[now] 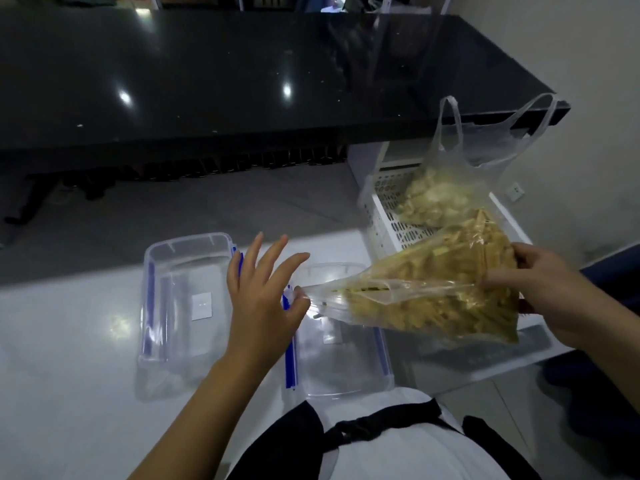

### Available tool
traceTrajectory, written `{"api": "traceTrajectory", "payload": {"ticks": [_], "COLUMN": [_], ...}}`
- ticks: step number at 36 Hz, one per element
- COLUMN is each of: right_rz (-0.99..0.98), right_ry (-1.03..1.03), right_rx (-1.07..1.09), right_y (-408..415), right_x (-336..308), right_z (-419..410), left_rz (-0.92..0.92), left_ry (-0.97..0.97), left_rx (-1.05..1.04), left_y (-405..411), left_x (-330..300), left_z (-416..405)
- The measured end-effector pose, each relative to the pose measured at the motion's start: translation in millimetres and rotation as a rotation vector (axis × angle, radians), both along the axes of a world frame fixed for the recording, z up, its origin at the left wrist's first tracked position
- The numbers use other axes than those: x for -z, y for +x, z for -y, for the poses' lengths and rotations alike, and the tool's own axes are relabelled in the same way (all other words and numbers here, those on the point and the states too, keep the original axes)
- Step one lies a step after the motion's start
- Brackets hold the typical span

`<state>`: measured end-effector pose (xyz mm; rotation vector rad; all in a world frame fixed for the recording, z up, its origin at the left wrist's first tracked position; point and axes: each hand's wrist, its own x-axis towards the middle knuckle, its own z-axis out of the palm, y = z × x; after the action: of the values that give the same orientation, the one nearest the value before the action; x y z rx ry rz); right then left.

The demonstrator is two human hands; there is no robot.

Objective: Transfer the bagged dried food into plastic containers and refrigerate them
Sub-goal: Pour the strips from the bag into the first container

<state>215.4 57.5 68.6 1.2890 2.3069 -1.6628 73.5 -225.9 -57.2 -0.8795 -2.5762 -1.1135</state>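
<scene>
A clear bag of tan dried food strips hangs on its side above the right clear container, its mouth pointing left. My left hand pinches the bag's mouth edge with thumb and forefinger, the other fingers spread straight. My right hand grips the bag's bottom end. A second clear container with blue latches sits open and empty to the left. Another bag of pale dried food, with handles up, rests in the white basket.
Both containers stand on a white counter. A black glossy countertop runs across the back at a higher level. The white perforated basket sits at the counter's right end, near a wall with a socket.
</scene>
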Motion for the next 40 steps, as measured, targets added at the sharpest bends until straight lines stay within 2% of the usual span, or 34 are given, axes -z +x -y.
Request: {"api": "traceTrajectory", "payload": {"ticks": [6,9,14,23,32,36,40], "right_rz": [0.052,0.034,0.083,0.028,0.016,-0.015,-0.018], "right_ry": [-0.013,0.004,-0.003,-0.015,0.001,0.017,0.012], "right_rx": [-0.006,-0.021,-0.034,-0.046,-0.059,-0.076,-0.093], "right_y": [-6.5,-9.7,-11.1,-9.3,-12.4,-15.7,-18.0], "right_x": [0.6,1.2,8.2,9.3,2.0,-4.0,-3.9], "right_z": [-11.0,-14.8,-21.8,-31.0,-30.3,-25.1,-16.4], "left_rz": [0.137,0.15,0.319,0.434,0.705,0.66,0.361], "left_ry": [-0.128,-0.058,0.073,0.076,0.095,-0.011,-0.151], "left_rx": [0.035,0.055,0.18,0.213,0.386,0.394,0.238], "left_y": [2.7,4.9,1.7,-2.2,-4.6,-5.4,1.3], "left_x": [1.5,-0.1,1.0,-13.0,-33.1,-29.5,-13.8], "left_z": [-4.2,-7.5,-3.6,5.4,17.9,20.4,10.8]}}
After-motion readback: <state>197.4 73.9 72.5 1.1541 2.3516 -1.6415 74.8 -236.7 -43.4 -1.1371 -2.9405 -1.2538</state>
